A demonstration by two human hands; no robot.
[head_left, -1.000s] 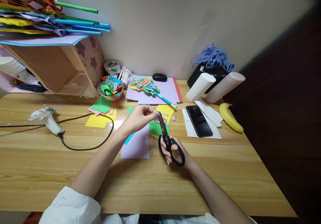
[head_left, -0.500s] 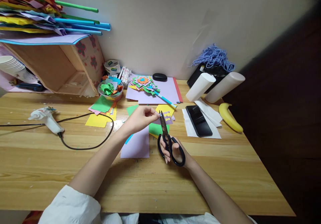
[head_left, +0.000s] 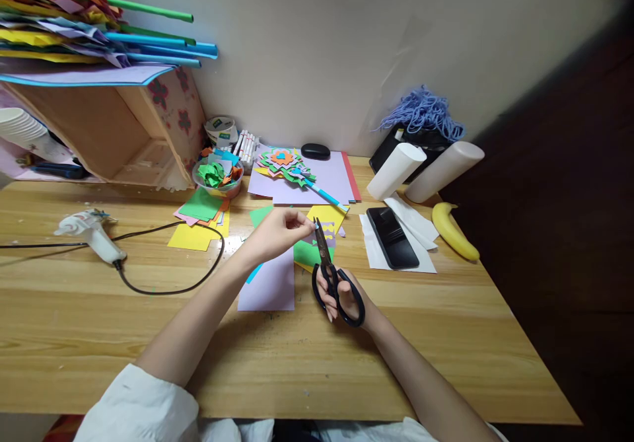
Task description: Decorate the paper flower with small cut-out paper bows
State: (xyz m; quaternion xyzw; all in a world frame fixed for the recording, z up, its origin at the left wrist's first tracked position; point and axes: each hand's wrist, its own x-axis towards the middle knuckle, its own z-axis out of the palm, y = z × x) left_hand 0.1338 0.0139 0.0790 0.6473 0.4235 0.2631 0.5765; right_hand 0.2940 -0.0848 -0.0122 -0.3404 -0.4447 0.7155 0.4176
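Observation:
In my right hand (head_left: 341, 296) is a pair of black-handled scissors (head_left: 324, 257), fingers and thumb through the loops. Their dark blades point away from me and stand slightly apart at the tips. My left hand (head_left: 284, 232) is closed in a pinch on a tiny light-blue piece of paper (head_left: 316, 226), right beside the blade tips. Most of that piece is hidden by the fingertips. Below the hands lie a lilac sheet (head_left: 270, 283), a green sheet (head_left: 306, 253) and a yellow sheet (head_left: 329, 215) with small cut shapes near it.
A paper flower (head_left: 282, 158) with a striped stem lies on lilac sheets at the back. On the left are a glue gun (head_left: 94, 234) with its looping cord and a tub of paper scraps (head_left: 218, 176). A phone (head_left: 392, 237) and banana (head_left: 453, 232) lie right.
The scissor handles have closed slightly, and the blades sit a little nearer each other. My left hand keeps its pinch in almost the same place.

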